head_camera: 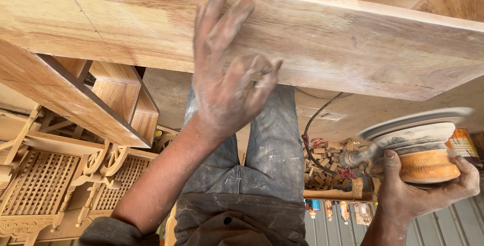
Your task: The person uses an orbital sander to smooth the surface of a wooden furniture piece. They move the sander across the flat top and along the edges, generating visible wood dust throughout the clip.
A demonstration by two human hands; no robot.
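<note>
Wood fills our view: a broad pale wooden panel (pixel 322 34) runs across above both our hands, and a boxy wooden cabinet frame (pixel 101 100) hangs off it to the outside of our left hand. Farther beyond that hand we see carved lattice furniture (pixel 45 185). Between our arms are our dusty grey trousers (pixel 262 160).

Our left hand (pixel 229 74) lies open against the face of the panel, long fingers spread and pressed flat on the wood, the thumb and forefinger curled loosely toward each other, gripping nothing. It is coated in sanding dust.

Our right hand (pixel 423 188) is wrapped closed around the orange body of a round orbital sander (pixel 421 147), whose disc sits just under the panel's edge; we cannot tell whether it touches. A dark cable (pixel 310 135) trails from the sander toward our legs, past a pile of small wood offcuts (pixel 325 168).
</note>
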